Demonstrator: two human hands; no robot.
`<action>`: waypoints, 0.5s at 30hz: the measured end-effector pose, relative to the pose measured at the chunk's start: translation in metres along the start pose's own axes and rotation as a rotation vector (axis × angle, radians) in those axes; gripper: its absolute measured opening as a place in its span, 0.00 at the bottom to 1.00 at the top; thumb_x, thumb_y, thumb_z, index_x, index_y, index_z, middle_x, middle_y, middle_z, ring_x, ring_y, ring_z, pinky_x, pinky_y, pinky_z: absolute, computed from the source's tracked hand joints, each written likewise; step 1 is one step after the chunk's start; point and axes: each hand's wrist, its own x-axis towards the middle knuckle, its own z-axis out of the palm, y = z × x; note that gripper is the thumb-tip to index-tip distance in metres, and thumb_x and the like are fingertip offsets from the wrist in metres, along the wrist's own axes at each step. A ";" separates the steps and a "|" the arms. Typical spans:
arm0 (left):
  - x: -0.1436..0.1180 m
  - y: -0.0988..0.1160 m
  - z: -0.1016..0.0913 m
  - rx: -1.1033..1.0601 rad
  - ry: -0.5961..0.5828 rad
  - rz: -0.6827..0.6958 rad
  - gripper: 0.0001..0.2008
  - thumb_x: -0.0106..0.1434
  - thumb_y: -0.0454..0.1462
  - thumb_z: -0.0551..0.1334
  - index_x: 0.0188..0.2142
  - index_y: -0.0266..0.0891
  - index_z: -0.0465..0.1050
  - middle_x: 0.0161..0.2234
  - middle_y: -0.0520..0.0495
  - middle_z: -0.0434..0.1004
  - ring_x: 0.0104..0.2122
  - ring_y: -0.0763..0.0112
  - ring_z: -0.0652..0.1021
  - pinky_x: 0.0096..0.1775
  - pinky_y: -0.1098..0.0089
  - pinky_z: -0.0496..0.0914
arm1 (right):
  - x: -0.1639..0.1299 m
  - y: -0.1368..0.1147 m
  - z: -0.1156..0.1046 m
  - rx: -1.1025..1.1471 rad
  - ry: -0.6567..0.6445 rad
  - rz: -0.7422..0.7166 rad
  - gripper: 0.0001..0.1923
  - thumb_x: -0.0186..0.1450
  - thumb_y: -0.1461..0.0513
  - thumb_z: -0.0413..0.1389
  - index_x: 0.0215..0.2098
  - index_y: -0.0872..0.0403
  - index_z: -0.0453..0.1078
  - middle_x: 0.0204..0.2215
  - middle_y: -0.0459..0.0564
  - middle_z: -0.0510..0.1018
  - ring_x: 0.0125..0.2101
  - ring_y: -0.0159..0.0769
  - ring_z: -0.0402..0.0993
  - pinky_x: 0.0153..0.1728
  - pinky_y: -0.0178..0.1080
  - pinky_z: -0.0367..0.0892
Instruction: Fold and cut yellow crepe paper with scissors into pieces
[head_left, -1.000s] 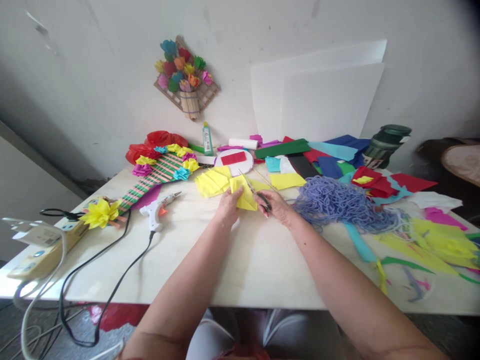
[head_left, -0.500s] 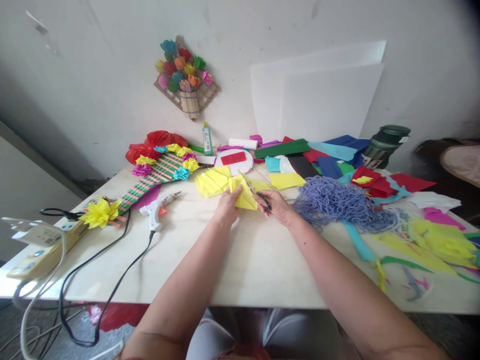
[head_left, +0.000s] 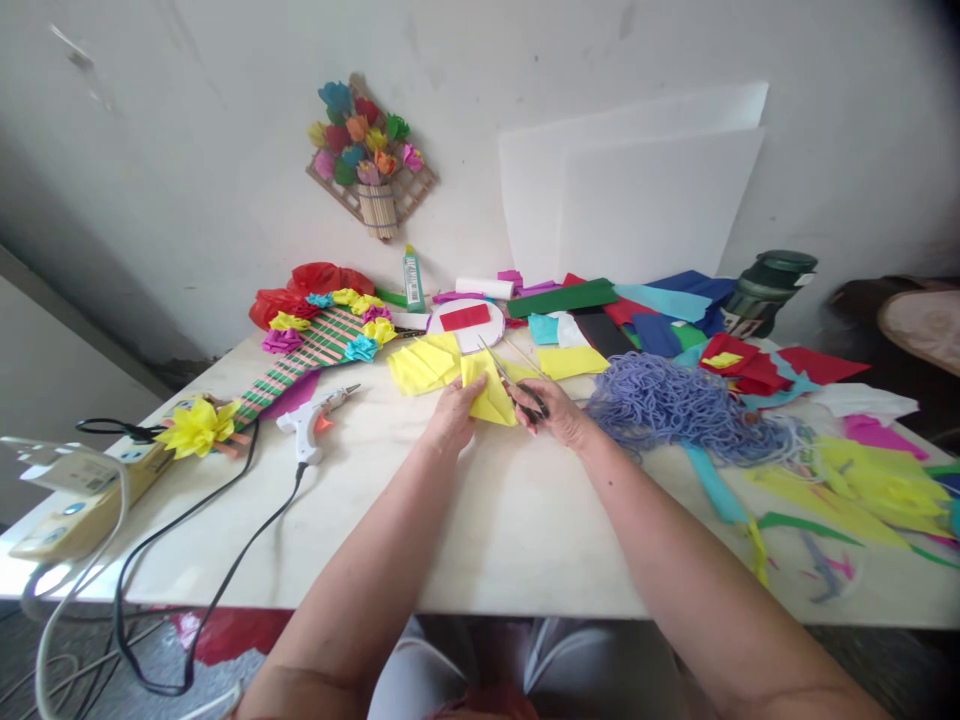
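Observation:
My left hand [head_left: 451, 412] pinches a folded piece of yellow crepe paper [head_left: 491, 400] above the middle of the table. In my right hand [head_left: 553, 408] is a pair of scissors [head_left: 534, 400] with dark handles. Their blades point up and to the left, at the right edge of the held paper; whether paper lies between the blades I cannot tell. Just behind my left hand lie more yellow paper pieces [head_left: 421, 362]. Another yellow strip [head_left: 574, 360] rests behind my right hand. A white disc [head_left: 480, 335] bearing a red paper rectangle [head_left: 465, 317] lies farther back.
A white glue gun [head_left: 306, 425] and a flower-trimmed green-striped craft piece [head_left: 300, 365] are at left, near a power strip [head_left: 71, 530] with cables. To the right are a heap of blue-purple yarn [head_left: 667, 405], coloured paper scraps and a dark green bottle [head_left: 769, 290].
The scissor handles have spread apart in my right hand. My left hand still holds the yellow paper in nearly the same place.

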 end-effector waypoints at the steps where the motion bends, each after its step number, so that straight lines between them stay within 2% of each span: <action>1: 0.000 0.000 0.000 0.002 -0.009 0.003 0.19 0.46 0.36 0.67 0.40 0.34 0.69 0.30 0.45 0.76 0.35 0.63 0.76 0.41 0.65 0.69 | 0.000 0.000 0.000 -0.003 0.005 -0.006 0.15 0.56 0.53 0.53 0.21 0.55 0.59 0.12 0.40 0.65 0.11 0.23 0.57 0.11 0.29 0.53; 15: -0.001 0.001 0.001 0.000 -0.002 0.002 0.18 0.47 0.36 0.66 0.39 0.34 0.69 0.30 0.46 0.76 0.35 0.64 0.76 0.41 0.66 0.69 | 0.004 0.002 0.000 0.035 0.043 -0.008 0.15 0.55 0.53 0.55 0.22 0.56 0.61 0.13 0.40 0.63 0.12 0.22 0.54 0.11 0.28 0.50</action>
